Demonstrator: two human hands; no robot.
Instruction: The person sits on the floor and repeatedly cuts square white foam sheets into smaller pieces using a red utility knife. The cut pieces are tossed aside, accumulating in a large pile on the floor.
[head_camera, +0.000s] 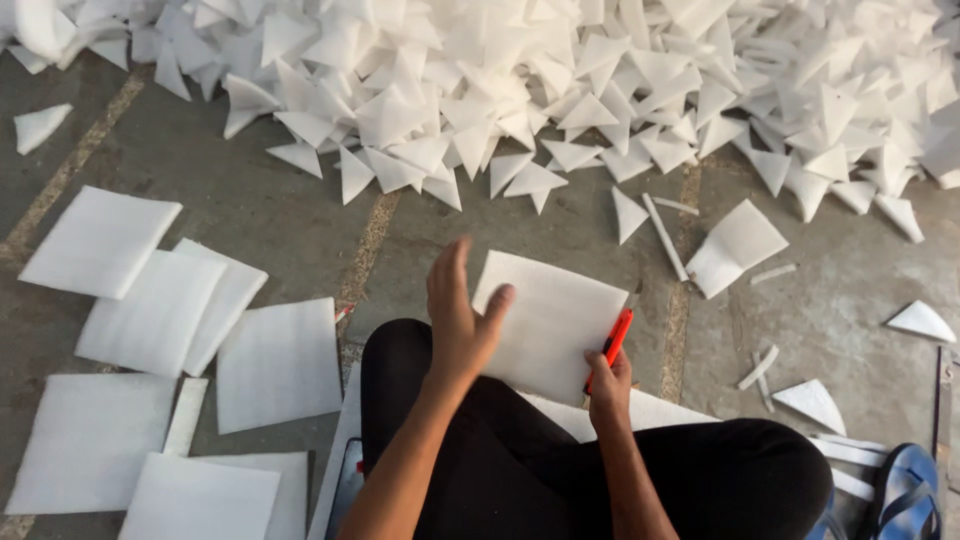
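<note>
Cutter at the foam sheet's edge, steadying hand lifted off

I watched the right hand (608, 378) grip a red utility cutter (612, 346), fingers pressed together around its handle, with the tip at the 3 o'clock edge of the white foam sheet (555, 325) resting across the black-trousered lap (600, 470). The left hand (458, 318) hovered at the sheet's 9 o'clock edge, fingers spread and only the thumb seeming to touch it. I judged the sheet was barely pinned, so a pull of the blade could drag or buckle the soft foam and spoil the cut. With the thigh directly beneath, a slip could also run the blade into the leg or the thumb. Cut triangles (560, 90) were heaped at 12 o'clock, uncut squares (150, 320) at 9 o'clock on the concrete floor (300, 210).
</note>
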